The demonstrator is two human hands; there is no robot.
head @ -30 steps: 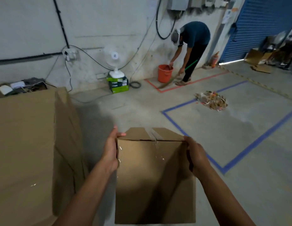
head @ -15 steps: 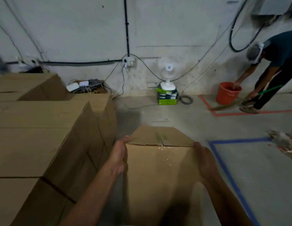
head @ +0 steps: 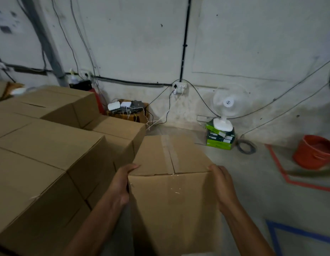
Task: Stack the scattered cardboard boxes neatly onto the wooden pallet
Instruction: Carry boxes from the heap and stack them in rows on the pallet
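**Fingers grip carried box beside the stack**

Fingers [head: 130, 168] of the left hand [head: 121, 183] curl over the top edge of the taped cardboard box [head: 171, 209]. The right hand [head: 223, 187] clasps the opposite side. The box is held at lower centre of frame, just right of the stacked boxes [head: 49, 154] filling the left. No pallet is visible beneath them. Judged step: carrying to placement. The next move calls for setting the box against the stack, edges squared.
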